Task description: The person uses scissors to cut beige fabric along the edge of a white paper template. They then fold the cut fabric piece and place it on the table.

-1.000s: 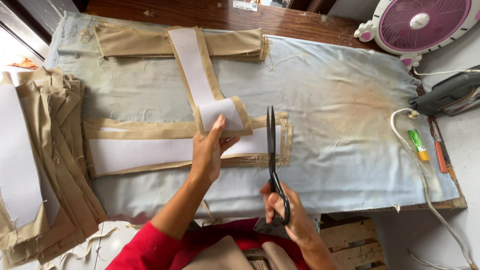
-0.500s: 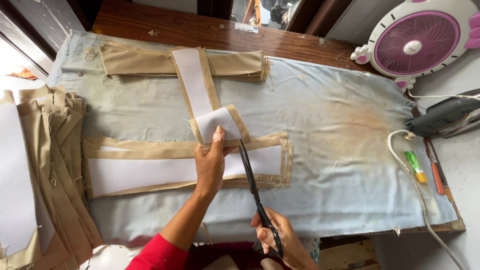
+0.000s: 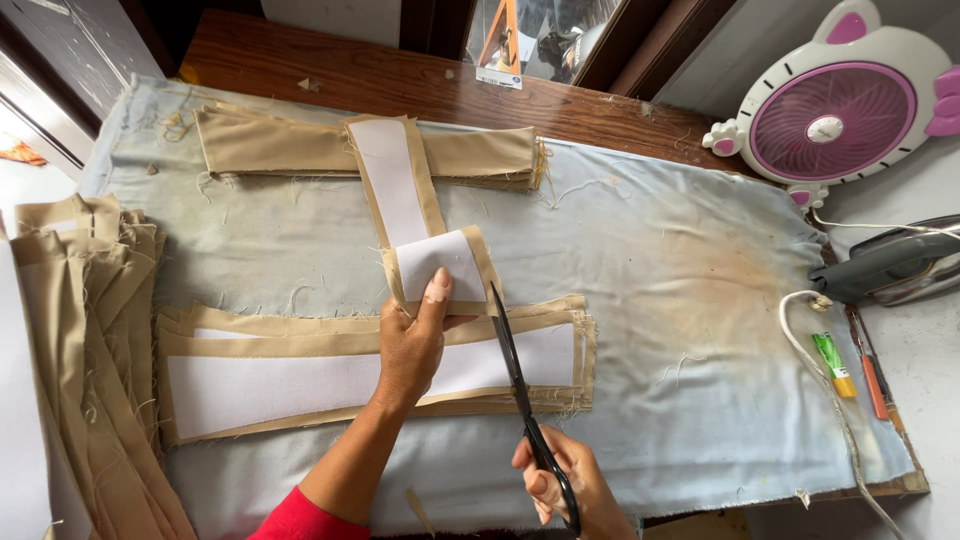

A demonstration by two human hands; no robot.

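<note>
My left hand presses down the near end of a tan fabric strip faced with white lining, thumb on the white part. The strip runs away from me and lies across a horizontal stack of similar tan and white strips. My right hand grips the handles of black scissors. The blades point away from me, their tip beside the right edge of the held strip end. The blades look nearly closed.
A pale blue padded cloth covers the wooden table. More tan pieces lie folded at the back and piled at the left. At the right are a pink fan, an iron, its cord and pens.
The scissors have swung from upright at the strip stack's right to tilt left, tip reaching the held strip end. My left hand stayed on the strip. The view moved closer.
</note>
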